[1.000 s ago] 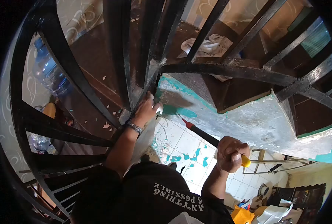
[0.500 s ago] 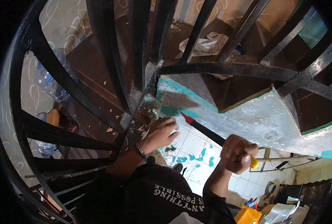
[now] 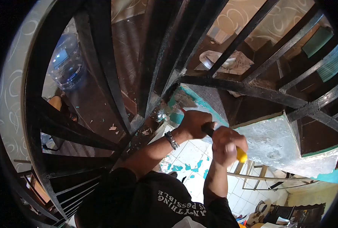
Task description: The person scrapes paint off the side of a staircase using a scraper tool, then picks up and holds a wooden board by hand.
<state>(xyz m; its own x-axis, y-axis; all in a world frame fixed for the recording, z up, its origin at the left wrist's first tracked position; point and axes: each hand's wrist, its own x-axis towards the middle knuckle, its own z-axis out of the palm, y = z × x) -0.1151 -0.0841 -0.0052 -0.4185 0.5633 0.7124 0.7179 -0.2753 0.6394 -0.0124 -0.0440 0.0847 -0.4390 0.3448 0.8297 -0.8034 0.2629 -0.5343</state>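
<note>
Both of my hands are on a long black tool (image 3: 207, 129) with a yellow butt end (image 3: 242, 155) and a red pointed tip; its exact kind does not show. My right hand (image 3: 229, 146) is closed round the rear, near the yellow end. Further forward, my left hand (image 3: 195, 124), with a bracelet (image 3: 172, 140) at its wrist, wraps round the shaft and hides most of the front. The tip is close to the stair's side wall (image 3: 271, 138), where turquoise paint (image 3: 178, 102) is partly stripped to bare grey.
Black metal railing bars (image 3: 161, 49) curve around the left and top. Turquoise paint flakes (image 3: 176, 167) lie on the white tiled floor (image 3: 188, 152) below. A large clear water bottle (image 3: 66, 66) stands left, and a crumpled cloth (image 3: 235, 62) lies on a brown step.
My left hand has moved right and closed on the tool's front. My right hand has shifted left with the tool. The view has shifted slightly.
</note>
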